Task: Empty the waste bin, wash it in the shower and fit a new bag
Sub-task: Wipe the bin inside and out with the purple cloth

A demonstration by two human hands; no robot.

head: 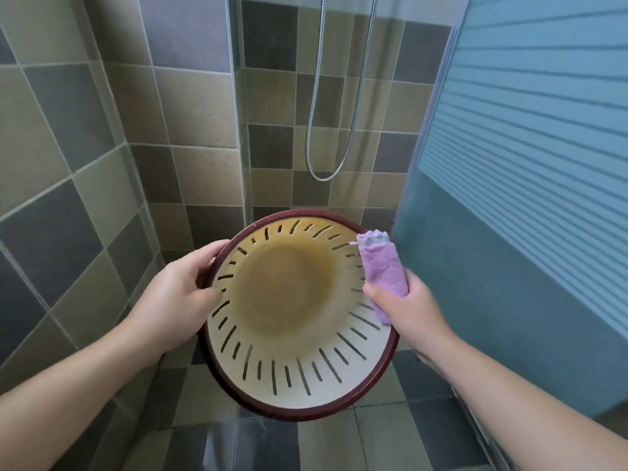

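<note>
Left hand grips the bin by its rim at abt 9 o'clock, thumb curled over the dark red edge and fingers tucked inside. Right hand is curled round a rolled-up purple cloth, sitting against the rim at roughly 3 o'clock, cloth end poking up toward 1. Can't tell if the right hand also has hold of the bin itself or just rests on it.

The bin is held up off the floor at the shower doorway, between both hands, tiled wall and shower hose behind it at 12, frosted door off at 2-3.

Handling, imo: looks like thin plastic w/ slots all round the sides, so light and a bit flexy, not fragile. Looks empty, no bag in it. If it's wet it'll be slick, so the rolled rim is the place to hold, one hand each side, which is pretty much what's going on. Wouldn't squeeze the slotted wall, prob bends.

Direction: mouth faces up toward the camera, tipped slightly toward 6. Long axis runs mouth to base, almost straight away from the viewer, base pointing down to the floor tiles.
</note>
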